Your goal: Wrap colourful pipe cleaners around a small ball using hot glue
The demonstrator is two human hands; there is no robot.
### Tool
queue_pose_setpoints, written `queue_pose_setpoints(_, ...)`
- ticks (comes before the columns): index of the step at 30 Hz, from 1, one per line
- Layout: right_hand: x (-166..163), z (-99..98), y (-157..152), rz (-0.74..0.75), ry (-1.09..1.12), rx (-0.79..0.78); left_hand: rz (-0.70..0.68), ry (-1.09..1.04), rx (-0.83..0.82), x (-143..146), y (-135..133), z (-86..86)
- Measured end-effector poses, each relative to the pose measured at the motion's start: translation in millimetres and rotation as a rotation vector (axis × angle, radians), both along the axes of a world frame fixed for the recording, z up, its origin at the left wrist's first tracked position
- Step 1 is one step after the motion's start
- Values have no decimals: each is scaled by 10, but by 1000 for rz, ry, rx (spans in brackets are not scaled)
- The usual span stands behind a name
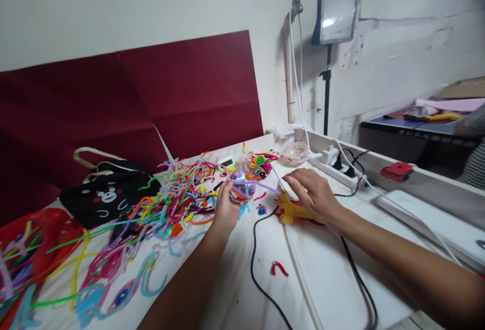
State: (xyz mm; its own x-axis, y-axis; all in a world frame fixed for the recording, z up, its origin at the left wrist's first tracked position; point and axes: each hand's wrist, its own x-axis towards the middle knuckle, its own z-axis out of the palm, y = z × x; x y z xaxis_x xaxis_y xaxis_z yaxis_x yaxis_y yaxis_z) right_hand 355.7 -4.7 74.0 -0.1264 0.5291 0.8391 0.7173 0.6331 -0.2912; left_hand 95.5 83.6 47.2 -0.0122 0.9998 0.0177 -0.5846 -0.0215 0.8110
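Note:
My left hand (226,208) is closed on a small round clear ball (241,191) wrapped with colourful fuzzy strips. From the ball a purple pipe cleaner (263,185) stretches right, towards the fingertips of my right hand (312,193). Those fingers are bent together at the strip's far end; the exact grip is small and partly hidden. Just below the right hand lies a yellow glue gun (289,208), partly covered by it. Behind the ball sits a bright fish-like figure (261,166) of coiled pipe cleaners.
Tangled pipe cleaners (185,183) cover the table's left, beside a black bag (109,193) and a red bag (56,234). A clear bowl (294,154) and a power strip (341,172) stand behind my right hand. A black cable (253,264) crosses the tabletop. Another person's sleeve (473,160) shows far right.

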Motion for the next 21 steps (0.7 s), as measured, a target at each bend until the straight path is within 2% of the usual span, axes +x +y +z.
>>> queue_pose_setpoints(4, -27, -25, -113, 19, -79, 188, -65, -75, -59, -58, -7, 24)
queue_pose_setpoints(10, -163, 87, -309, 40, -244, 369, -54, -109, -171, -98, -11, 71)
queue_pose_setpoints(14, -273, 98, -407, 110, -262, 368, -62, -150, -210, -114, -20, 65)
queue_pose_setpoints(21, -401, -18, -393, 211, -241, 353, -112, -141, -250, -101, -57, 43)
